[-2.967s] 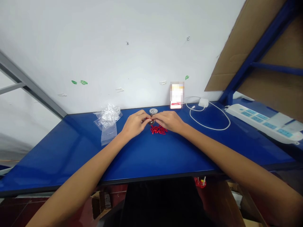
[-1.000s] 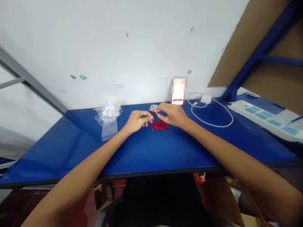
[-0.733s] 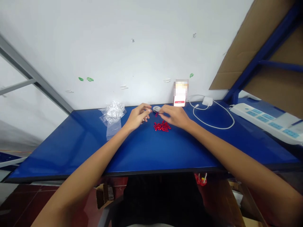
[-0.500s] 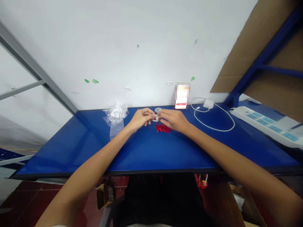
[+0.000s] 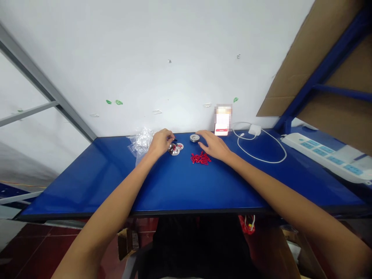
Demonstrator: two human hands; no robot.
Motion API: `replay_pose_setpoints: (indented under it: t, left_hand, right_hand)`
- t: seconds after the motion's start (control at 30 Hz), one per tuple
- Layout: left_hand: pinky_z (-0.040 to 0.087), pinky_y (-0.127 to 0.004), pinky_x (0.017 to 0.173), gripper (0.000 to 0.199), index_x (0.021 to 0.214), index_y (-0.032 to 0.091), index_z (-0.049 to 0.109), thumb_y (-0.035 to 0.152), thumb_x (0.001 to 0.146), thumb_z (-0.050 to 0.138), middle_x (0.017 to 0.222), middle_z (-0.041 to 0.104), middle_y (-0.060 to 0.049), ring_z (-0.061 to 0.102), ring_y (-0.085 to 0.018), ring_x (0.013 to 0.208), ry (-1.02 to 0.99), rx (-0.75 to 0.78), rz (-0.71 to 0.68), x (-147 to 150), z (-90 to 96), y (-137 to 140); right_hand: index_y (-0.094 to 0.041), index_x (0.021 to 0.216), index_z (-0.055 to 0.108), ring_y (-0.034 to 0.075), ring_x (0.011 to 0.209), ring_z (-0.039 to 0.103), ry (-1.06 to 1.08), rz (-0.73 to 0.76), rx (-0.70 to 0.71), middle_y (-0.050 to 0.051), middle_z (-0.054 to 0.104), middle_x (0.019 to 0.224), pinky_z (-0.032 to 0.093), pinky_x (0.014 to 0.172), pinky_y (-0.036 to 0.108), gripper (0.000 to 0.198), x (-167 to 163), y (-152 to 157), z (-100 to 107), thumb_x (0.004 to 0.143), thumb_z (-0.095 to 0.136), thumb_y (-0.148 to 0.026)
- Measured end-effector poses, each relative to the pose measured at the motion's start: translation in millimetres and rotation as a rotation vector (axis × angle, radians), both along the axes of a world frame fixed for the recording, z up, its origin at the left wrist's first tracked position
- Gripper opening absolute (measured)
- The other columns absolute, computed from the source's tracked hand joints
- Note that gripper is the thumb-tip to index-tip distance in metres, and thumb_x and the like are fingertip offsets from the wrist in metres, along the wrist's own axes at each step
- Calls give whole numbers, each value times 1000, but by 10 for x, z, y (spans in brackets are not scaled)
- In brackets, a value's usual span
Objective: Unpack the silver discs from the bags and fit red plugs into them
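Note:
My left hand (image 5: 161, 142) is at the left of centre, its fingers pinched together over several round white discs (image 5: 174, 150) with red pieces on them. Whatever its fingertips hold is too small and partly hidden to name. My right hand (image 5: 215, 145) has its fingers apart, with nothing visible in them. It is beside a small stack of round pale discs (image 5: 194, 138). A pile of small red clip-like pieces (image 5: 201, 158) lies in front of that stack, just below the right hand.
Crumpled clear plastic bags (image 5: 141, 143) lie left of my left hand. A lit phone (image 5: 222, 126) leans on the wall. A white cable with a charger (image 5: 255, 130) and a power strip (image 5: 328, 155) lie at the right of the blue table (image 5: 186, 190).
My hands have moved apart. The left hand went left to the discs there, and the white disc with red pieces is no longer between both hands. My right hand's fingers have opened.

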State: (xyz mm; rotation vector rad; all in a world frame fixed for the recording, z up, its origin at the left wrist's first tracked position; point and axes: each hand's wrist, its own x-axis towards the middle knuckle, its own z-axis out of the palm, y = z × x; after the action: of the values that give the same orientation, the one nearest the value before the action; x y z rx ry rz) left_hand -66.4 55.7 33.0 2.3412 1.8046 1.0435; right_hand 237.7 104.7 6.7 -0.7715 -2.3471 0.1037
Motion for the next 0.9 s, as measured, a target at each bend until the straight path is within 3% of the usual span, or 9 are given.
replay_pose_setpoints:
  t: [0.17,0.27,0.4,0.63,0.9]
  left_hand:
    - [57,-38,92,12,91,21,79,17,91,68,104,80,-9,74,-25,93,41,-72,40,10,-32,11]
    - [57,-37,90,15,97,21,81,22,93,67,105,81,-9,75,-26,93,22,-115,50,25,-25,7]
    - [56,-37,89,19,100,21,82,24,93,65,105,82,-9,75,-28,95,27,-147,48,57,-15,1]
    - [55,-39,91,19,99,21,81,24,95,62,109,81,-9,74,-26,94,23,-87,1,203,42,-74]
    - [57,-40,96,19,99,22,80,24,96,61,110,82,-7,75,-26,98,-26,-35,-52,321,80,-143]
  right_hand:
    - [-18,161,55,34,151,57,-106,-29,-69,18,59,164,46,128,54,53,2,164,-132,110,56,-32]
    - [-21,162,56,34,152,57,-171,-42,-92,16,57,166,48,127,55,51,-23,193,-167,112,55,-31]
    - [-22,148,71,34,144,64,-178,-86,-56,14,66,158,56,118,53,40,-51,201,-166,110,59,-28]
    - [-27,129,83,33,132,74,-64,-92,-9,9,76,143,61,110,54,28,-38,235,-119,110,62,-25]
    - [-27,127,80,22,125,75,278,-28,210,6,80,134,61,111,42,29,57,233,47,114,55,-25]
